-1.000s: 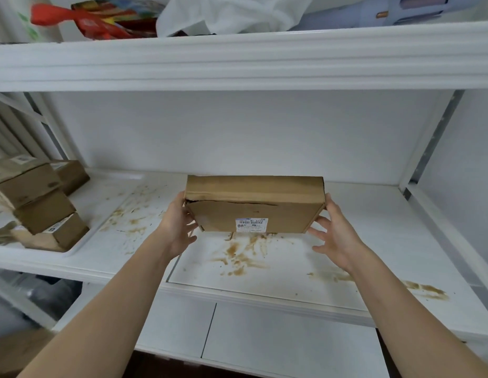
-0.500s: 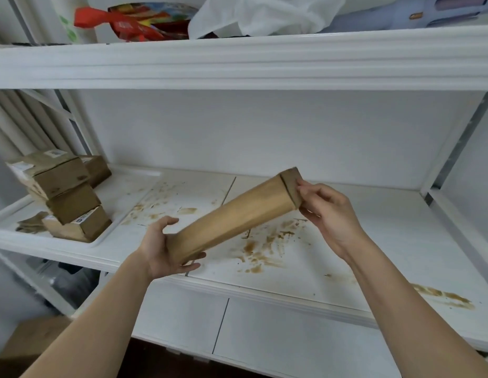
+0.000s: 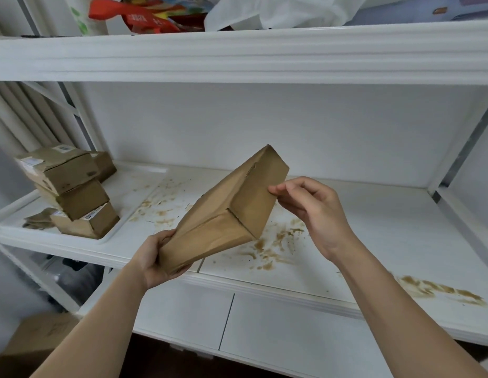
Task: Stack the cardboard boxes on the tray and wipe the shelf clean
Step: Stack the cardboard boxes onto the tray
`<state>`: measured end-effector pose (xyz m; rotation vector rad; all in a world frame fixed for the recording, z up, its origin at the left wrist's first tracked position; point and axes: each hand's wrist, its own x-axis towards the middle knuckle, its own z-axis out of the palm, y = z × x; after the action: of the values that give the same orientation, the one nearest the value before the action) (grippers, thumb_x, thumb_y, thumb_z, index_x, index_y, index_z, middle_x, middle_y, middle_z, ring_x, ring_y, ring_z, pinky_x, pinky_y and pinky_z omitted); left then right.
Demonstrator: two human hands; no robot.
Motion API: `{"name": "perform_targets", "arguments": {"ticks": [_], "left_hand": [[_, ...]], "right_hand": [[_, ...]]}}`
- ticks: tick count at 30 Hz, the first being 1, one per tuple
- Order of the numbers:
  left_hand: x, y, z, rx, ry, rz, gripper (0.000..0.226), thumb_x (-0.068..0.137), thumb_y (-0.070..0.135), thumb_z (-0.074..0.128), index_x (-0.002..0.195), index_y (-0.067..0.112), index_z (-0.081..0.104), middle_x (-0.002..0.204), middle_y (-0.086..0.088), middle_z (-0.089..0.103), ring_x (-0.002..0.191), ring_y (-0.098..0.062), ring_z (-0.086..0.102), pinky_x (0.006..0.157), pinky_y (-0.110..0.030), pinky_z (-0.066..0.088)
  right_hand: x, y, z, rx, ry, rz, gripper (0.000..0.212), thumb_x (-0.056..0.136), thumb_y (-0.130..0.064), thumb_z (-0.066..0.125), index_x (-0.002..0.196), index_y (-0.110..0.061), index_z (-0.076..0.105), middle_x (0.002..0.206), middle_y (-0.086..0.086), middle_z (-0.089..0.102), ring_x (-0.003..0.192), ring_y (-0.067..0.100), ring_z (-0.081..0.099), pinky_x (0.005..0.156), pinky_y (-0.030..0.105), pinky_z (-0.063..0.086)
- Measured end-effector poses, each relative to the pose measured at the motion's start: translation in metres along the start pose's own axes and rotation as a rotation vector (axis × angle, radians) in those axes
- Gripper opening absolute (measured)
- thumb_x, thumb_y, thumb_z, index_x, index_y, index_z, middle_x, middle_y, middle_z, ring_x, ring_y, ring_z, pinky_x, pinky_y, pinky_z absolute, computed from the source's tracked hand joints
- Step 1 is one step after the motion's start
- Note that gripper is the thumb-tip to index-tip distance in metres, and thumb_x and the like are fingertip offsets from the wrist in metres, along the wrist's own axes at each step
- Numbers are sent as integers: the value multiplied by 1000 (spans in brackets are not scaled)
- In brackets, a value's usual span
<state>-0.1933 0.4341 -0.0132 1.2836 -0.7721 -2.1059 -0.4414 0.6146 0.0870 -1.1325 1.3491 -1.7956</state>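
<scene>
A flat brown cardboard box (image 3: 226, 211) hangs tilted above the white shelf (image 3: 360, 227). My left hand (image 3: 155, 257) grips its lower left end. My right hand (image 3: 311, 211) pinches its upper right edge with the fingertips. At the shelf's left end a white tray (image 3: 128, 186) holds a crooked stack of three cardboard boxes (image 3: 71, 192), with another small box (image 3: 105, 165) behind them. Brown smears and crumbs (image 3: 275, 244) cover the shelf under the held box, and a longer smear (image 3: 439, 290) lies near the right front edge.
The upper shelf (image 3: 237, 53) carries a red and colourful bag (image 3: 144, 15) and a white cloth (image 3: 278, 9). A flattened scrap of cardboard (image 3: 39, 219) lies on the tray's left side. A large cardboard box (image 3: 32, 342) stands on the floor at the lower left.
The box was lifted off the shelf and turned from level to steeply tilted. My left hand slid to its lower end, my right to its upper edge. The view shifted left.
</scene>
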Motion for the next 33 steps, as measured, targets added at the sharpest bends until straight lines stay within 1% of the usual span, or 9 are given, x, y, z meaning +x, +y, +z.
{"name": "perform_targets", "arguments": {"ticks": [3, 5, 9, 12, 16, 19, 23, 29, 33], "left_hand": [[-2, 4, -2, -18, -2, 83, 20, 83, 26, 61, 101, 15, 62, 93, -7, 66, 81, -28, 61, 78, -38, 51], [-6, 11, 1, -19, -22, 164, 22, 87, 25, 60, 104, 12, 65, 91, -5, 71, 80, -25, 63, 74, -37, 51], [-12, 27, 9, 41, -135, 291, 28, 90, 23, 60, 115, 11, 67, 115, -9, 69, 105, -24, 64, 97, -38, 47], [-10, 37, 15, 45, -167, 341, 30, 89, 28, 61, 114, 13, 70, 123, -6, 65, 109, -21, 58, 100, -35, 43], [-7, 50, 25, -5, -128, 378, 20, 92, 27, 55, 97, 15, 69, 96, 1, 68, 84, -20, 64, 83, -36, 52], [3, 59, 27, 67, -69, 383, 21, 90, 31, 55, 103, 19, 66, 109, -1, 64, 99, -26, 64, 92, -38, 50], [20, 69, 30, 121, 21, 329, 34, 89, 36, 59, 119, 22, 54, 121, -5, 56, 108, -31, 60, 98, -43, 48], [46, 99, 33, 140, -21, 276, 40, 89, 34, 60, 125, 18, 55, 123, -8, 60, 105, -31, 64, 92, -42, 52], [64, 128, 37, 182, -41, 288, 26, 90, 34, 57, 111, 19, 61, 126, -9, 61, 108, -31, 64, 97, -42, 49]], "right_hand": [[8, 7, 3, 92, 89, 85, 16, 95, -18, 58, 107, -12, 67, 97, 5, 72, 98, 20, 68, 91, 33, 53], [17, 21, -1, 134, 161, 221, 35, 91, -32, 64, 121, -15, 60, 109, 2, 70, 95, 17, 68, 79, 29, 54], [21, 59, -10, 55, 219, 509, 68, 78, -54, 72, 133, -20, 52, 115, -1, 69, 98, 18, 69, 67, 29, 54], [17, 78, -16, 156, 279, 621, 45, 87, -39, 69, 124, -16, 60, 111, 7, 71, 99, 27, 69, 79, 38, 56], [21, 87, -12, 332, 324, 714, 29, 92, -33, 62, 116, -16, 64, 108, 9, 72, 94, 29, 68, 75, 40, 55], [41, 89, 1, 376, 387, 668, 30, 92, -33, 61, 117, -16, 63, 113, 8, 69, 101, 27, 66, 86, 42, 54], [79, 85, 31, 372, 434, 538, 13, 89, -18, 66, 102, -17, 63, 109, 4, 67, 93, 18, 62, 84, 35, 54], [145, 96, 79, 429, 367, 331, 56, 80, 1, 72, 130, -11, 50, 119, 4, 64, 101, 18, 66, 85, 37, 56], [173, 108, 111, 82, 260, 133, 65, 79, -4, 75, 128, -27, 39, 108, -12, 59, 94, 2, 62, 69, 20, 52]]}}
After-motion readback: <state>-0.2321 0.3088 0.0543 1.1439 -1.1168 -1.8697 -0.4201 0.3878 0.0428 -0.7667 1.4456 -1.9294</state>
